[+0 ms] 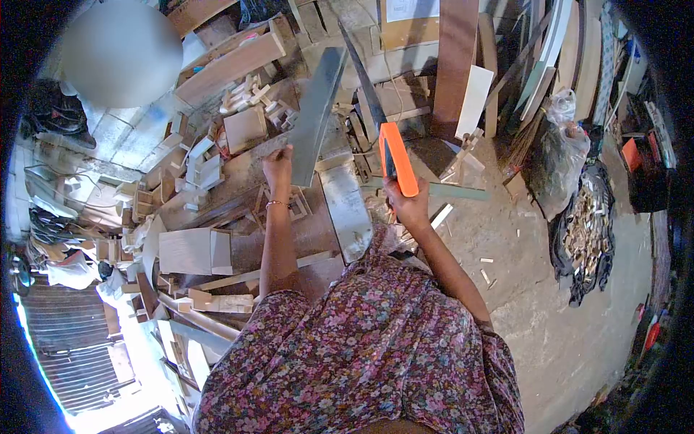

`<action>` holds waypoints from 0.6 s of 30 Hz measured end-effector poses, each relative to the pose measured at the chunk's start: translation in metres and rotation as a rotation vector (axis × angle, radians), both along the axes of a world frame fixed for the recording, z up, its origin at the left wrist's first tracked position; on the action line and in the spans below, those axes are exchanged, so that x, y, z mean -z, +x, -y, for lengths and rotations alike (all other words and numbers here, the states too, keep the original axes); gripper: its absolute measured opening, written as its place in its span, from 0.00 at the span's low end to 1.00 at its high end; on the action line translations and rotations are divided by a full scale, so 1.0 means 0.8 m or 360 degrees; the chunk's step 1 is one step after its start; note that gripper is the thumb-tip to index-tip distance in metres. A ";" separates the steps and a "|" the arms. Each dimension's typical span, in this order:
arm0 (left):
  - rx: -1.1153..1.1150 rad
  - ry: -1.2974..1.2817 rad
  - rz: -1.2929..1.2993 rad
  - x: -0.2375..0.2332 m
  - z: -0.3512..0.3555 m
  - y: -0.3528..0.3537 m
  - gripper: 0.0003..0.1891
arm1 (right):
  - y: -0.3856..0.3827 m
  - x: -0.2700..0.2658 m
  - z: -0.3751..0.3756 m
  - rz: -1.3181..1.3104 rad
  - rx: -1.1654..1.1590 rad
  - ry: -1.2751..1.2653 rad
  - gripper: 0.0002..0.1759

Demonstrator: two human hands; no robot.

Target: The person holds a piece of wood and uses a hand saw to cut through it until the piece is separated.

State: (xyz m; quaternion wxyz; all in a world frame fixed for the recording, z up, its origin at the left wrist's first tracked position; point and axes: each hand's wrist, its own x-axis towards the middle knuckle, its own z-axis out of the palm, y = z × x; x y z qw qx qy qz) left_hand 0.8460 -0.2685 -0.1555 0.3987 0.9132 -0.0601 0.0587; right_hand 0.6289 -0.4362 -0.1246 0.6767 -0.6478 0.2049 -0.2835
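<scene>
My right hand (406, 202) is wrapped round the orange handle of a handsaw (399, 159), whose dark, narrow blade points up and away to the left. Left of the saw, a long dark grey board (316, 116) runs at a slant. My left hand (277, 168) has its fingers closed at the board's left edge; the exact grip is partly hidden. Saw blade and board are apart along most of their length. Just below the board's near end lies a pale metal-like slab (345, 206) on the bench. A thin green strip (455, 191) passes behind the saw handle.
Wood offcuts (249, 94) and a pale box-like block (194, 251) crowd the left side. Tall planks (455, 65) lean at the back. A plastic bag (560, 159) and a dark sack of wood scraps (587, 228) lie right. Another person (61, 123) is at upper left.
</scene>
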 end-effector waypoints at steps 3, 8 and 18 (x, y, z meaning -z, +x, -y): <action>0.0250 -0.0683 -0.0100 0.005 0.009 -0.018 0.13 | 0.004 0.007 0.004 0.0071 0.0039 -0.0199 0.07; 0.0082 -0.1144 -0.0729 0.021 0.031 -0.043 0.16 | 0.003 -0.002 -0.001 0.0149 0.0065 -0.0196 0.05; 0.0734 -0.0197 -0.0104 -0.021 0.009 -0.024 0.11 | 0.001 -0.032 0.011 0.0031 0.0121 -0.0522 0.08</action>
